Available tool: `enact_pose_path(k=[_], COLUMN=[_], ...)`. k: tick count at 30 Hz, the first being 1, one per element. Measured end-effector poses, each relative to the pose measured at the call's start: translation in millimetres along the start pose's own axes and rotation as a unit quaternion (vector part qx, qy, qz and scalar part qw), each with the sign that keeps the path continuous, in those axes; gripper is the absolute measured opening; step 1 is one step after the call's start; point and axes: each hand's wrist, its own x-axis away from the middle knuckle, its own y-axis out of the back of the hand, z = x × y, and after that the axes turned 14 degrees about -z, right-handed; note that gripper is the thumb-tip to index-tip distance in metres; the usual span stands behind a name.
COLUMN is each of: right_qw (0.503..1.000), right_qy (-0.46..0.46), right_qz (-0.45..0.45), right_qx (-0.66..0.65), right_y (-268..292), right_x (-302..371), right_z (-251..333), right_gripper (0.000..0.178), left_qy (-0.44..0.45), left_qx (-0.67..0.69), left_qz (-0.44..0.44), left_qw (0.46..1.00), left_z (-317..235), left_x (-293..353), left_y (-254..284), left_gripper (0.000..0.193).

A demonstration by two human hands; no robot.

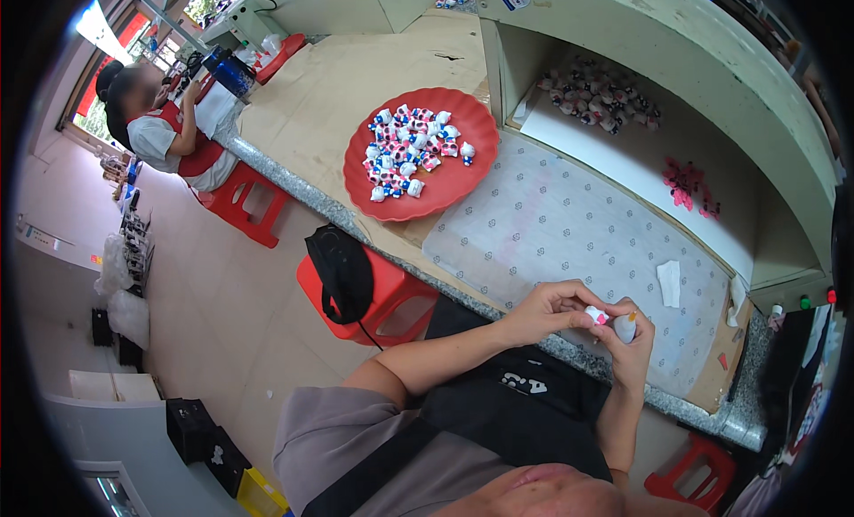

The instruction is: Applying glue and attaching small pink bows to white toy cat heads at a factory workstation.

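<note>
Above the near edge of the paper-covered bench, my hands meet around a small white-and-pink figurine (596,315). The fingertips of my left hand (553,309) are pinched on it. My right hand (633,352) is closed too, its fingers touching the figurine's other side. A smooth white rounded piece with an orange tip (625,327), its kind unclear, sits in the right palm. To the left and farther off, a red scalloped plate (480,152) bears a pile of small white, pink and blue figurines (409,152).
Patterned paper (569,223) lies over the bench. A shelf behind holds more figurines (600,94) and loose pink pieces (683,183). A white tissue (669,283) lies at right. A black bag (341,272) rests on a red stool (391,294). Another person (165,130) sits at far left.
</note>
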Motion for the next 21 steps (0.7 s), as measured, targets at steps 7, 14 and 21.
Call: enact_pose_path(k=[7, 14, 21], right_qw=[0.999, 1.0, 1.0], right_qy=[-0.028, 0.002, -0.022], right_qz=[-0.014, 0.0, 0.006], right_qx=[-0.023, 0.004, -0.007], right_y=[-2.3, 1.4, 0.3], right_x=[-0.5, 1.3, -0.2], right_z=[-2.7, 2.7, 2.3], right_gripper=[0.021, 0.022, 0.021], left_qy=[0.019, -0.006, 0.039], left_qx=[-0.022, -0.02, -0.005], left_qz=[-0.006, -0.001, -0.002], left_qw=[1.0, 1.0, 0.999], left_z=[-2.5, -1.6, -4.1], left_x=[-0.1, 2.8, 2.3], left_y=[0.5, -2.3, 0.8], left_gripper=[0.021, 0.023, 0.019])
